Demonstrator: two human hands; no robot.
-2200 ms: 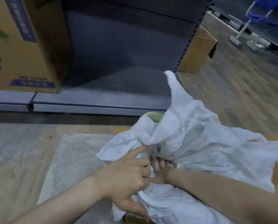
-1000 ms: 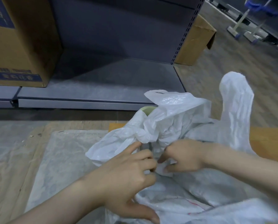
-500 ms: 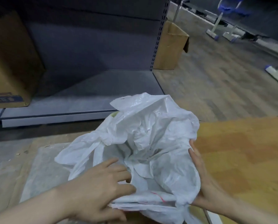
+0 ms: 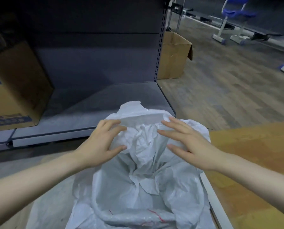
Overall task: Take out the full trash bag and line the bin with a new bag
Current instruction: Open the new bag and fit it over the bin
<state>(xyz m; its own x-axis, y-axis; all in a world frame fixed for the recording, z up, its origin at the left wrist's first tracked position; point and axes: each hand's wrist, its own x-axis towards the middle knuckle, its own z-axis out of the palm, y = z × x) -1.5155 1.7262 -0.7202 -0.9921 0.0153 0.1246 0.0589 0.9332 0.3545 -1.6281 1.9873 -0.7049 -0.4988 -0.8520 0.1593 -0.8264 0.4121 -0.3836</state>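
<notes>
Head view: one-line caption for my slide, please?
Both hands, left hand and right hand, spread open on a crinkled white plastic bag before a grey metal shelf.

White thin plastic trash bag [image 4: 143, 182], translucent and heavily crumpled, draped over a bin that it hides almost fully; bin rim shows only as a rounded ridge under the plastic at the near side. Bag mouth spread open, middle sagging inward in folds. A flat folded flap stands up at the bag's far edge. Faint red marks on the plastic along the near ridge. Loose skirt of the bag hangs outward on both sides.
</notes>
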